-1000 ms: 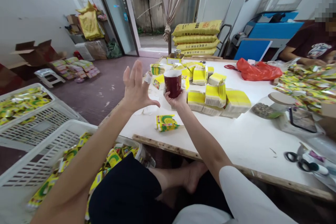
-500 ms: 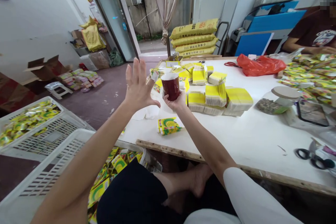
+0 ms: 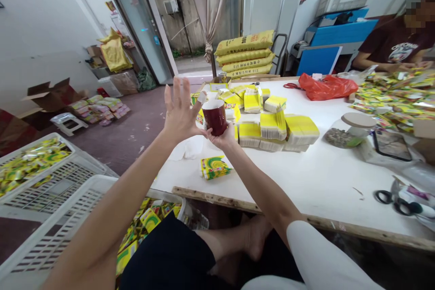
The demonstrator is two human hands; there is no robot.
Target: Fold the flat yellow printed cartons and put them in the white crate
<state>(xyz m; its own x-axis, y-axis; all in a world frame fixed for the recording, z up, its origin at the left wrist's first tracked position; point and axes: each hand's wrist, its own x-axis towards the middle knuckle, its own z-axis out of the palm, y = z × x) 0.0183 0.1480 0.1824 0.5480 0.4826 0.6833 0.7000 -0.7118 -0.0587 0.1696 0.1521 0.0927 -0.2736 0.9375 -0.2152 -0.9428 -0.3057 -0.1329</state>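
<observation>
My right hand [image 3: 222, 137] grips a dark red mug [image 3: 214, 117] from below and holds it above the white table [image 3: 306, 176]. My left hand [image 3: 180, 111] is raised just left of the mug, fingers spread and upright, its thumb reaching toward the mug's base. One fingertip carries white tape. A small bundle of yellow-green packets [image 3: 214, 166] lies on the table below the mug. Stacks of yellow and white packets [image 3: 277, 126] stand just right of the mug.
White plastic crates [image 3: 57, 199] with yellow-green packets stand at my left. Scissors [image 3: 394, 201] lie at the table's right edge, near a jar with a lid [image 3: 356, 129] and a red bag [image 3: 326, 86]. Another person's arms [image 3: 390, 59] work at the far right. Yellow sacks [image 3: 244, 52] are piled behind.
The mug and both hands have shifted slightly left and down in view as the camera moved. The left thumb now sits closer to the mug's base.
</observation>
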